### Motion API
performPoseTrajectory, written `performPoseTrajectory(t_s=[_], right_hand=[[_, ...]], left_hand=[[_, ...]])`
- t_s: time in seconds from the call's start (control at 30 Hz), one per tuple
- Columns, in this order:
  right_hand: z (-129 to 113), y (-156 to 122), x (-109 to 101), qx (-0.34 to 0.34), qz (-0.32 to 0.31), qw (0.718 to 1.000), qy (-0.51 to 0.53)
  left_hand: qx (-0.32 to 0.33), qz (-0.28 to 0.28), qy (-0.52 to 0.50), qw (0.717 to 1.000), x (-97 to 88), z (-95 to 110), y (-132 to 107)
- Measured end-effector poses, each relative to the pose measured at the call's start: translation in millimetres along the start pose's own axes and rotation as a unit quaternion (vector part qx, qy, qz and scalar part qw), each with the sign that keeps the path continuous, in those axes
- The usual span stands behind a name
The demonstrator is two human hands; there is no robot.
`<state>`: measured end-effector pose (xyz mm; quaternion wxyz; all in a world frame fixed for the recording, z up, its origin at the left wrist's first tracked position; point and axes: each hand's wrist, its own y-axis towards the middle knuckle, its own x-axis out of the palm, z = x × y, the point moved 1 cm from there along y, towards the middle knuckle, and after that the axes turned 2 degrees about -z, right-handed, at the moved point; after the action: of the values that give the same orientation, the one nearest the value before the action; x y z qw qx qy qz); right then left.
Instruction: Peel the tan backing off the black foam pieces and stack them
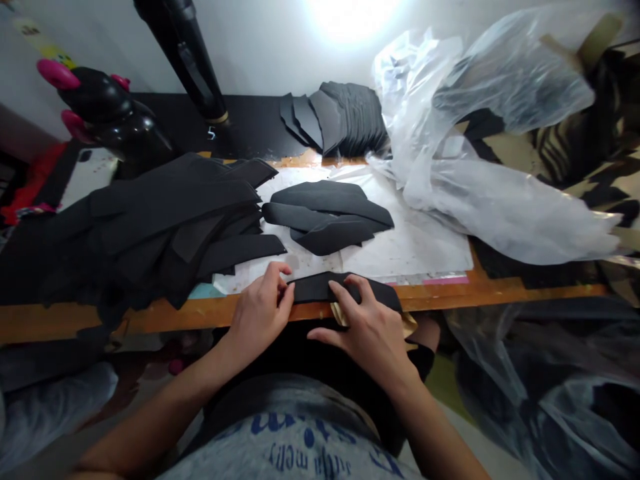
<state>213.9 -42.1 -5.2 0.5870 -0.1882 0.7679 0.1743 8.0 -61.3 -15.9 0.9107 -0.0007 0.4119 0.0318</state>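
Note:
A long, narrow black cut piece (313, 288) of foam-like sheet lies along the table's front edge. My left hand (263, 308) is closed with thumb and fingers at its left end. The fingertips of my right hand (373, 327) rest on the piece's right half, with the thumb stretched out to the left over the edge. Just behind, a small pile of similar black pieces (330, 213) lies loosely on white paper. To the left spreads a larger heap of black pieces (180, 207). Something yellowish (407, 325) shows below the edge by my right hand, partly hidden.
A neat row of black cut pieces (355, 120) stands at the back. Crumpled clear plastic bags (500, 193) cover the right side. A black bottle-like object with pink parts (110, 107) and a black post (185, 60) stand at back left. The wooden table edge (175, 320) runs across.

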Motion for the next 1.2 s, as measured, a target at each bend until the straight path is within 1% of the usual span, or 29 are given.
performPoseTrajectory(t_s=[0.03, 0.1, 0.17, 0.2, 0.27, 0.33, 0.4, 0.43, 0.5, 0.53, 0.6, 0.67, 0.7, 0.77, 0.83, 0.87, 0.93, 0.97, 1.0, 1.03, 1.07, 1.1, 1.13, 1.17, 1.2], right_hand=[[-0.7, 0.4, 0.9, -0.005, 0.003, 1.000, -0.007], [-1.1, 0.0, 0.8, -0.018, 0.008, 1.000, -0.019], [2.1, -3.0, -2.3, -0.032, 0.009, 0.999, -0.018], [5.8, -5.6, -4.9, -0.032, 0.016, 0.999, -0.011], [17.9, -12.3, -11.0, 0.004, 0.049, 0.999, -0.008], [33.9, -19.4, -15.3, 0.075, 0.081, 0.994, -0.028], [49.0, -24.7, -15.2, 0.130, 0.085, 0.986, -0.055], [54.9, -26.3, -13.6, 0.139, 0.079, 0.986, -0.053], [62.4, -28.0, -9.1, 0.133, 0.084, 0.987, -0.009], [64.2, -28.5, -7.2, 0.124, 0.091, 0.988, 0.030], [65.0, -29.5, -6.0, 0.106, 0.105, 0.981, 0.123], [63.2, -31.5, -9.1, 0.094, 0.117, 0.966, 0.213], [61.7, -32.6, -12.0, 0.092, 0.122, 0.955, 0.254], [57.7, -34.1, -18.4, 0.092, 0.133, 0.932, 0.325], [52.3, -32.3, -23.1, 0.089, 0.128, 0.913, 0.376], [49.2, -29.9, -24.5, 0.080, 0.119, 0.909, 0.392], [43.5, -22.6, -25.8, 0.036, 0.095, 0.907, 0.408], [41.9, -18.6, -26.4, 0.017, 0.083, 0.909, 0.408], [41.9, -14.8, -27.4, 0.011, 0.080, 0.911, 0.404], [44.1, -11.7, -29.0, 0.020, 0.085, 0.912, 0.400], [48.6, -9.5, -31.5, 0.043, 0.096, 0.913, 0.394], [55.3, -8.3, -34.9, 0.073, 0.113, 0.912, 0.387], [64.2, -8.1, -39.1, 0.103, 0.132, 0.911, 0.376], [74.5, -8.6, -44.1, 0.122, 0.150, 0.914, 0.358], [86.0, -9.6, -49.6, 0.132, 0.161, 0.920, 0.332]], left_hand=[[0.029, 0.011, 0.058, 0.998, 2.0, -0.7, -0.8], [0.073, 0.033, 0.162, 0.984, 3.5, -2.0, -2.2], [0.093, 0.042, 0.224, 0.969, 1.9, -5.1, -3.4], [0.100, 0.039, 0.235, 0.966, 0.4, -7.6, -4.0], [0.116, 0.020, 0.230, 0.966, -2.8, -13.8, -5.5], [0.126, 0.017, 0.203, 0.971, -5.4, -19.1, -7.0], [0.128, 0.042, 0.167, 0.977, -6.0, -20.2, -7.5], [0.128, 0.059, 0.157, 0.977, -5.1, -18.6, -7.2], [0.135, 0.081, 0.161, 0.974, -0.5, -12.1, -5.2], [0.143, 0.081, 0.169, 0.972, 2.6, -8.2, -3.8], [0.166, 0.058, 0.163, 0.971, 8.1, -2.3, -0.8], [0.184, 0.027, 0.116, 0.976, 8.4, -1.3, 1.1], [0.193, 0.007, 0.082, 0.978, 5.7, -2.1, 1.1], [0.217, -0.023, 0.028, 0.975, -5.8, -4.2, -0.9], [0.246, -0.018, 0.015, 0.969, -23.8, -4.3, -4.3], [0.258, -0.001, 0.026, 0.966, -34.3, -3.5, -5.8], [0.274, 0.046, 0.069, 0.958, -57.2, -1.8, -6.8], [0.270, 0.075, 0.094, 0.955, -69.6, -2.0, -6.0], [0.252, 0.112, 0.119, 0.954, -82.8, -3.6, -4.1], [0.217, 0.157, 0.142, 0.953, -96.9, -7.0, -1.3], [0.165, 0.209, 0.164, 0.950, -111.6, -12.2, 2.1], [0.096, 0.261, 0.184, 0.943, -126.4, -19.3, 5.6], [0.026, 0.296, 0.204, 0.933, -140.4, -27.7, 9.1], [-0.032, 0.314, 0.228, 0.921, -152.8, -37.0, 12.2], [-0.078, 0.309, 0.260, 0.912, -163.1, -47.0, 14.7]])
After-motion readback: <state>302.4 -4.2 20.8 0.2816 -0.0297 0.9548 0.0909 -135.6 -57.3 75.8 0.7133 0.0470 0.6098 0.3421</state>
